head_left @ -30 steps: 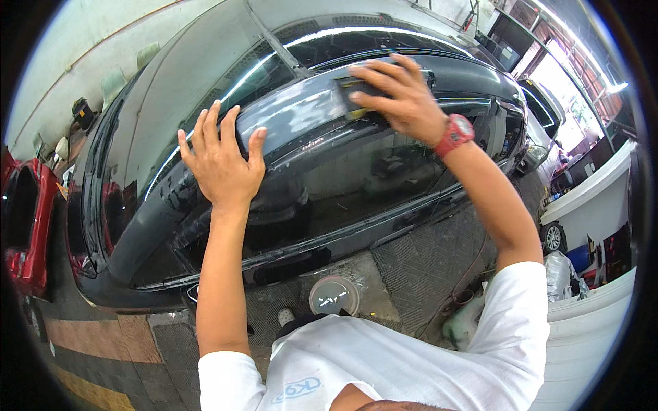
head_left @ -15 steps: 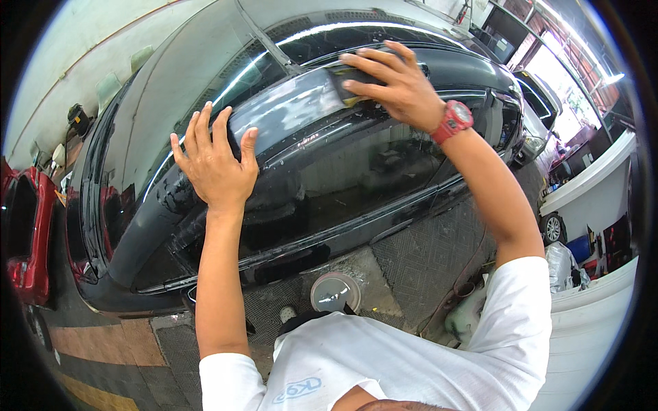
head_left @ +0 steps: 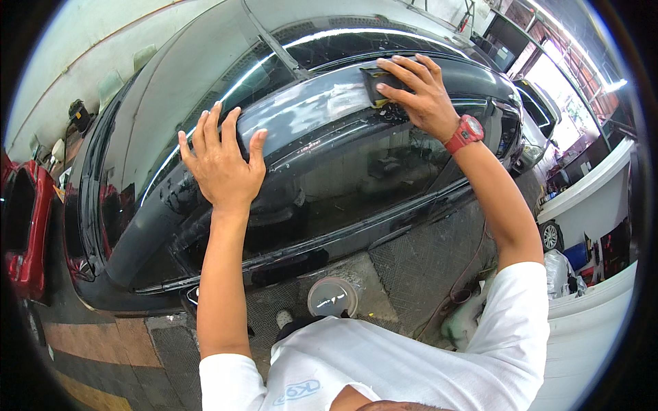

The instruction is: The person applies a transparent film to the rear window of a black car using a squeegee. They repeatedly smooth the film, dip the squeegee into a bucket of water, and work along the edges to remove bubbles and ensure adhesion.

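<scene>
My right hand (head_left: pixel 428 99), with a red watch on its wrist, presses black sandpaper (head_left: pixel 372 83) onto the roof edge of a black car. A yellowish edge shows under the sheet, but what backs it is mostly hidden by my fingers. Left of the sandpaper runs a sanded patch (head_left: pixel 301 109), dull grey with whitish blotches. My left hand (head_left: pixel 226 164) lies with spread fingers across the roof edge at the patch's left end, holding nothing. Below both hands is the dark side window (head_left: pixel 343 185) of the car (head_left: pixel 144 219), with small wet-looking specks near its upper edge.
A round bucket (head_left: pixel 332 298) of greyish liquid stands on the floor by my feet. A red car body part (head_left: pixel 31 233) is at the far left. To the right are a wheel (head_left: pixel 550 235), a plastic-wrapped bundle (head_left: pixel 558 272) and another car (head_left: pixel 534 130).
My right hand has slid the sandpaper to the right along the roof edge. My left hand rests at about the same place on the car. The whole view has shifted slightly.
</scene>
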Action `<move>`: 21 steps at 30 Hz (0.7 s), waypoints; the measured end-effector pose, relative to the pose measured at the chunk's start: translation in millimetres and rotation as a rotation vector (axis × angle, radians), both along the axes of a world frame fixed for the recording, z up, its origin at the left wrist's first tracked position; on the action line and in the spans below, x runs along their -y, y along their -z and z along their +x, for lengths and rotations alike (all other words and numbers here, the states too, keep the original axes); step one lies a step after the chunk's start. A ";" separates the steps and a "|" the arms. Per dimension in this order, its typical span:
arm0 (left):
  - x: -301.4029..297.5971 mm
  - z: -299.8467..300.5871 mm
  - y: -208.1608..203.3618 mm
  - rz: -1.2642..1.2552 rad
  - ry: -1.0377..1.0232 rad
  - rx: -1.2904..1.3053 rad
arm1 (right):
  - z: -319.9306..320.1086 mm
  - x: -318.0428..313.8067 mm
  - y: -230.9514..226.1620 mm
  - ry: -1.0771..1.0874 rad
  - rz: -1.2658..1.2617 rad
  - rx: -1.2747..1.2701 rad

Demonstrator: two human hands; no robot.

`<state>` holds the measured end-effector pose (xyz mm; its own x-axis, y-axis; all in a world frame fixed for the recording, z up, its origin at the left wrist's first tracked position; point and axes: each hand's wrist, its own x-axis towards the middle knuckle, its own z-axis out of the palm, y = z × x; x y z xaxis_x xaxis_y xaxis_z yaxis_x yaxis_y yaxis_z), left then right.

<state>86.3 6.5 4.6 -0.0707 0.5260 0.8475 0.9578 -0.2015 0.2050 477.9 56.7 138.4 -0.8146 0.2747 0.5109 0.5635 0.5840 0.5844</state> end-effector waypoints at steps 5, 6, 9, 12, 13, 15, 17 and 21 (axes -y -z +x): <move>-1.8 -5.8 1.4 0.018 -0.028 -0.008 | -46.8 0.1 1.1 -0.055 -0.028 0.060; -1.5 -6.5 1.6 0.009 -0.030 -0.002 | -31.7 0.4 -1.0 -0.033 -0.017 0.071; -1.9 -1.1 0.5 0.008 -0.010 0.000 | 2.3 -0.1 -3.1 -0.015 0.006 0.079; -2.4 -1.1 0.7 0.015 -0.011 0.007 | -22.8 2.6 5.7 -0.051 -0.014 0.056; -2.8 -1.9 0.7 0.016 -0.022 0.002 | -47.8 5.4 4.8 -0.067 -0.062 0.018; -2.9 -6.6 2.3 0.014 -0.035 -0.004 | -46.8 0.4 2.2 -0.051 -0.020 0.058; -3.4 -5.3 2.8 0.013 -0.023 -0.004 | -11.6 -0.1 -3.2 -0.011 0.019 0.097; -1.9 -0.6 0.2 0.011 -0.016 0.002 | -11.5 4.3 0.9 -0.026 -0.007 0.004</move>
